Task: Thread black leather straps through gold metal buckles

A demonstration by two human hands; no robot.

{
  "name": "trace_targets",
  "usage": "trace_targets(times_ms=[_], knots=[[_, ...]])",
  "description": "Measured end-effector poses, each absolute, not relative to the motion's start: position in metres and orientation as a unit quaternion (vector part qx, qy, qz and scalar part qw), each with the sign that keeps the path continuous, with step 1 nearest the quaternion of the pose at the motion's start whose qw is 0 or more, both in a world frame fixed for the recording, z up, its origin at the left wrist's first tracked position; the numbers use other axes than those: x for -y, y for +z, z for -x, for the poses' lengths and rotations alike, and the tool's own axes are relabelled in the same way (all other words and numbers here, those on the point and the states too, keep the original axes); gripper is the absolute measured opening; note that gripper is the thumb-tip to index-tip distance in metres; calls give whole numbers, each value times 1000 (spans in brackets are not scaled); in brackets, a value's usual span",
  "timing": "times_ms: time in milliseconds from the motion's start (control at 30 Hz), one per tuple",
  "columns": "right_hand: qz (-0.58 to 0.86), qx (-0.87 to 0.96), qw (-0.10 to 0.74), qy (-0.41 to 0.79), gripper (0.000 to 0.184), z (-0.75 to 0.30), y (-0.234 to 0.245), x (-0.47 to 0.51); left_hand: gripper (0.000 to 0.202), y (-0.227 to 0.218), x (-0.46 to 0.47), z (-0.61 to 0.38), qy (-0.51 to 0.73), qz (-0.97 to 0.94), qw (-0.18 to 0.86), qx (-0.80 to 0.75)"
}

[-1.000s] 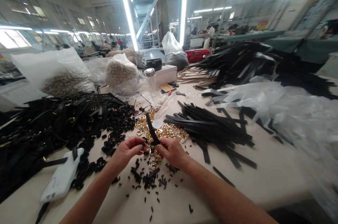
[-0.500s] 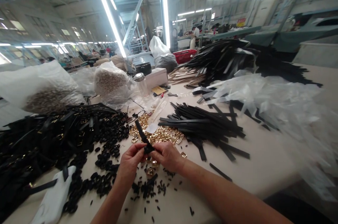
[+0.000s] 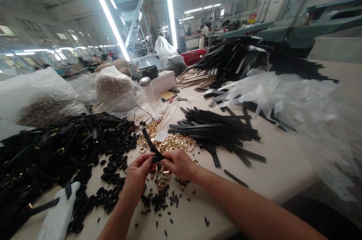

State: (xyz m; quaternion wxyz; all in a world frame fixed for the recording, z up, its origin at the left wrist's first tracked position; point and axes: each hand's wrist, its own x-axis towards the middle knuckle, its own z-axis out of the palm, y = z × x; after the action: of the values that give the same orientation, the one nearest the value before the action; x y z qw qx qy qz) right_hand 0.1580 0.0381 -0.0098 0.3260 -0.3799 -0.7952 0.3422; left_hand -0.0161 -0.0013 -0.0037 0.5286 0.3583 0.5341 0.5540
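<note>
Left hand [image 3: 138, 171] pinched a black strap [image 3: 149, 142] between thumb and fingers, right hand [image 3: 181, 164] gripped it just beside, the strap's free end pointing to eleven o'clock above the surface [image 3: 277, 153]. Gold buckles [image 3: 177, 142] lay beyond at one o'clock, loose black strips [image 3: 215, 129] at two. Judged that good handling called for thumbs close together and edges level, lest the strap twist in the grip.
</note>
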Motion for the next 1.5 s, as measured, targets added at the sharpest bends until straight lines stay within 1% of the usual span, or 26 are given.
trace_targets(times_ms=[67, 200, 300, 467, 667, 767, 900, 1000, 1100, 1200, 1267, 1300, 1400, 1433, 1500], knots=[[386, 803, 319, 324, 22, -159, -9, -39, 34, -5, 2, 19, 543, -383, 516, -541], [380, 822, 308, 292, 15, -160, -4, -38, 31, -7, 3, 25, 506, -443, 486, -558], [374, 834, 295, 278, 19, -162, -2, -38, 28, -5, 2, 28, 471, -485, 480, -559], [353, 850, 277, 275, 20, -165, -2, -39, 27, 2, 5, 28, 439, -533, 490, -532], [332, 866, 269, 260, 19, -167, -3, -40, 29, 4, 8, 26, 408, -538, 520, -523], [343, 860, 269, 266, 21, -167, -4, -40, 28, 1, 7, 23, 428, -530, 504, -530], [376, 842, 272, 276, 27, -164, -2, -40, 25, 0, 6, 14, 488, -504, 447, -555], [403, 835, 258, 271, 24, -162, -2, -40, 23, 1, 6, 8, 506, -496, 435, -555], [405, 835, 253, 275, 22, -160, -3, -39, 24, 1, 7, 5, 517, -486, 446, -546], [402, 827, 274, 282, 20, -159, -6, -37, 25, -2, 6, 7, 525, -469, 455, -546], [403, 811, 300, 300, 11, -158, -7, -36, 27, -6, 4, 9, 535, -446, 465, -547], [404, 801, 315, 309, 11, -158, -8, -35, 28, -9, 3, 10, 542, -427, 473, -547], [394, 794, 359, 294, 37, -158, -10, -34, 32, -15, -1, 12, 573, -359, 504, -537], [381, 800, 371, 279, 38, -158, -10, -33, 33, -16, -2, 12, 582, -338, 515, -531], [350, 812, 390, 257, 31, -158, -11, -33, 34, -15, -3, 11, 596, -304, 532, -520]])
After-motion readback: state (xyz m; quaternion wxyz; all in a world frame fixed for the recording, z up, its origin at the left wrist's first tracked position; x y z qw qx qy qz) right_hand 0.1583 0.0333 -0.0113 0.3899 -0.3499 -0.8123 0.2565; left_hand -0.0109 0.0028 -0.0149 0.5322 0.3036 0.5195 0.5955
